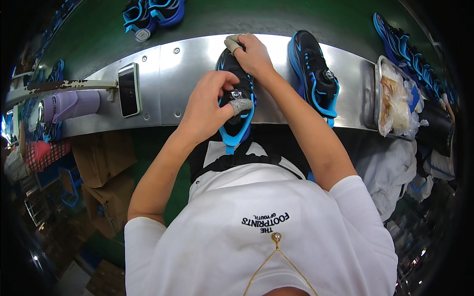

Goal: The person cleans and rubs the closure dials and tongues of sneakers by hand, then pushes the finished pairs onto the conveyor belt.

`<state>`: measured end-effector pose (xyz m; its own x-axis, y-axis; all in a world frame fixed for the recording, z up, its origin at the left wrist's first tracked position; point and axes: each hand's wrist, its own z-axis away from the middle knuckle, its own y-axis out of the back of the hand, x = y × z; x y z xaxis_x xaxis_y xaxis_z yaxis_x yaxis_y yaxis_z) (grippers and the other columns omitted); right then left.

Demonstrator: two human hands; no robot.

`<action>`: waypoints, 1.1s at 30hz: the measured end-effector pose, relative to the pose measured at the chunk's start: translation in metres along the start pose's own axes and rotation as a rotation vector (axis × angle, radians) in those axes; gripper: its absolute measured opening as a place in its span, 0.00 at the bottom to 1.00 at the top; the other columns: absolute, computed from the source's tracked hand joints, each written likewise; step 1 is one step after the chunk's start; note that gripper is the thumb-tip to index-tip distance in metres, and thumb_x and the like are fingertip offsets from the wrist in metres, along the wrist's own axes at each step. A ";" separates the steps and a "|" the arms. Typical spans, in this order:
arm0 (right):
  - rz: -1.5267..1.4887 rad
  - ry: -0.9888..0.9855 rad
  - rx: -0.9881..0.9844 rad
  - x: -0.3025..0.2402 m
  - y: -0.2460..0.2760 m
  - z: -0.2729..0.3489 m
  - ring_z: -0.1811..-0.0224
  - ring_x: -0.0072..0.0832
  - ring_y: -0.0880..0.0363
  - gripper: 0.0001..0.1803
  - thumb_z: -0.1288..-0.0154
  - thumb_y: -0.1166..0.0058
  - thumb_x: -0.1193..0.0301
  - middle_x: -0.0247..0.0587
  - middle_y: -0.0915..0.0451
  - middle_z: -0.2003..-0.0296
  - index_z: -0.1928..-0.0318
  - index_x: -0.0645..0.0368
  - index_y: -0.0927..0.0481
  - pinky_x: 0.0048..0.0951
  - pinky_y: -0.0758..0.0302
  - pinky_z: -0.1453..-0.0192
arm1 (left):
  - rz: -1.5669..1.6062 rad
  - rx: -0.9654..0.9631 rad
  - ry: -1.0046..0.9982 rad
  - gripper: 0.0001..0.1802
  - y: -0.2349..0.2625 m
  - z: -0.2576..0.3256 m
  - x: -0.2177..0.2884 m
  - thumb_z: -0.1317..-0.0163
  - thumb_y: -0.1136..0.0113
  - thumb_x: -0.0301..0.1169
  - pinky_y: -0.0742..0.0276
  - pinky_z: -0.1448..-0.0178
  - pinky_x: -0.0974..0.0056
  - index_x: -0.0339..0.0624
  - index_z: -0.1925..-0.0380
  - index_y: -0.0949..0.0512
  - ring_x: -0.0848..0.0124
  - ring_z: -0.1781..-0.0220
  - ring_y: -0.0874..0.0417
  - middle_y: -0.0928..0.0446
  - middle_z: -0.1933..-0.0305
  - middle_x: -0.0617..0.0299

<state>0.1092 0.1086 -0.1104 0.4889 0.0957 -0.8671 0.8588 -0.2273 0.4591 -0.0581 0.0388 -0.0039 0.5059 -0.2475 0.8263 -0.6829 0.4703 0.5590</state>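
Observation:
In front of me a black and blue sneaker point(237, 93) lies on the metal ledge, its toe pointing away and its blue heel loop toward me. My left hand point(208, 102) is closed over its left side, fingers bent near the round dial on the tongue. A grey cloth cover wraps that thumb, which rests by the collar. At the toe, my right hand point(253, 55) grips the shoe with beige-covered fingers curled round the front. To the right stands a matching sneaker point(314, 74) with a dial, touched by neither hand.
A green conveyor belt point(222, 17) runs beyond the ledge, carrying more sneakers point(154, 15) at the far left and others point(405, 47) at the right. A phone point(129, 90) and a lilac bottle point(74, 105) lie left. At right sits a metal tray point(378, 98) with plastic-wrapped items.

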 end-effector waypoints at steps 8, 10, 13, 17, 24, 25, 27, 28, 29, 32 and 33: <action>-0.009 -0.038 -0.039 0.005 -0.001 -0.002 0.56 0.47 0.23 0.20 0.37 0.45 0.55 0.52 0.22 0.63 0.61 0.60 0.16 0.41 0.27 0.50 | 0.084 -0.060 -0.199 0.26 0.006 0.001 -0.005 0.51 0.38 0.24 0.29 0.46 0.61 0.42 0.47 0.24 0.64 0.55 0.26 0.24 0.54 0.60; 0.013 -0.027 -0.031 0.003 -0.001 -0.002 0.57 0.47 0.23 0.20 0.37 0.46 0.55 0.52 0.22 0.63 0.61 0.60 0.16 0.41 0.27 0.51 | 0.011 -0.007 -0.115 0.26 0.002 0.005 -0.001 0.51 0.38 0.24 0.29 0.46 0.62 0.42 0.48 0.24 0.63 0.55 0.26 0.23 0.54 0.59; 0.028 -0.021 -0.034 0.001 0.001 -0.002 0.57 0.47 0.23 0.20 0.37 0.46 0.55 0.52 0.21 0.64 0.60 0.60 0.16 0.41 0.27 0.51 | -0.027 0.052 -0.016 0.26 -0.005 0.008 0.001 0.49 0.37 0.24 0.30 0.46 0.65 0.42 0.46 0.25 0.67 0.54 0.26 0.23 0.52 0.60; 0.075 -0.037 -0.066 0.000 0.000 -0.002 0.55 0.48 0.23 0.19 0.37 0.48 0.57 0.53 0.21 0.61 0.59 0.61 0.17 0.41 0.27 0.50 | 0.254 -0.107 -0.030 0.27 0.000 0.004 -0.016 0.46 0.35 0.27 0.32 0.45 0.68 0.43 0.44 0.26 0.72 0.50 0.26 0.21 0.50 0.61; 0.083 -0.054 -0.104 0.007 -0.001 -0.004 0.54 0.42 0.21 0.20 0.34 0.48 0.55 0.50 0.19 0.59 0.54 0.58 0.17 0.34 0.27 0.48 | 0.235 -0.240 -0.125 0.23 0.010 -0.005 -0.020 0.42 0.38 0.28 0.34 0.42 0.68 0.43 0.44 0.25 0.72 0.46 0.25 0.21 0.48 0.62; 0.074 -0.056 -0.099 0.006 -0.001 -0.003 0.54 0.42 0.21 0.20 0.34 0.48 0.55 0.50 0.19 0.59 0.54 0.58 0.17 0.34 0.27 0.48 | 0.223 -0.174 -0.117 0.22 0.005 -0.001 -0.016 0.42 0.39 0.27 0.33 0.40 0.66 0.44 0.45 0.23 0.69 0.46 0.26 0.20 0.50 0.62; 0.064 -0.057 -0.093 0.005 -0.001 -0.003 0.54 0.42 0.21 0.20 0.34 0.48 0.55 0.50 0.19 0.59 0.54 0.58 0.17 0.34 0.27 0.48 | 0.210 -0.108 -0.109 0.21 0.000 0.001 -0.021 0.42 0.41 0.27 0.33 0.38 0.63 0.45 0.47 0.22 0.66 0.46 0.27 0.20 0.52 0.63; 0.069 -0.059 -0.105 0.002 0.001 -0.003 0.54 0.42 0.21 0.21 0.34 0.48 0.54 0.50 0.19 0.58 0.53 0.58 0.17 0.34 0.27 0.47 | 0.279 -0.171 -0.122 0.20 0.002 -0.001 -0.026 0.43 0.41 0.27 0.33 0.37 0.63 0.46 0.48 0.21 0.66 0.46 0.27 0.20 0.51 0.63; 0.074 -0.059 -0.116 0.000 0.002 -0.003 0.53 0.42 0.21 0.21 0.34 0.48 0.54 0.50 0.19 0.58 0.53 0.58 0.17 0.34 0.27 0.47 | 0.346 -0.235 -0.135 0.19 0.003 -0.003 -0.031 0.43 0.42 0.27 0.33 0.37 0.63 0.46 0.49 0.20 0.66 0.45 0.26 0.20 0.51 0.63; 0.091 -0.113 -0.154 -0.009 0.008 -0.004 0.51 0.42 0.21 0.19 0.33 0.47 0.57 0.50 0.19 0.55 0.53 0.57 0.17 0.34 0.28 0.45 | 0.355 -0.312 -0.175 0.17 0.009 -0.009 -0.031 0.42 0.39 0.26 0.34 0.37 0.65 0.42 0.51 0.20 0.68 0.45 0.25 0.22 0.50 0.61; 0.094 -0.109 -0.151 -0.013 0.011 -0.002 0.51 0.42 0.21 0.19 0.33 0.47 0.57 0.50 0.19 0.55 0.53 0.57 0.17 0.34 0.28 0.45 | 0.354 -0.309 -0.181 0.17 0.011 -0.007 -0.029 0.42 0.39 0.26 0.34 0.37 0.65 0.42 0.51 0.20 0.68 0.45 0.25 0.22 0.50 0.61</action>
<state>0.1125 0.1068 -0.0939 0.5559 -0.0260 -0.8308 0.8272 -0.0813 0.5560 -0.0771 0.0570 -0.0225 0.1530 -0.1576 0.9756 -0.5939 0.7744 0.2183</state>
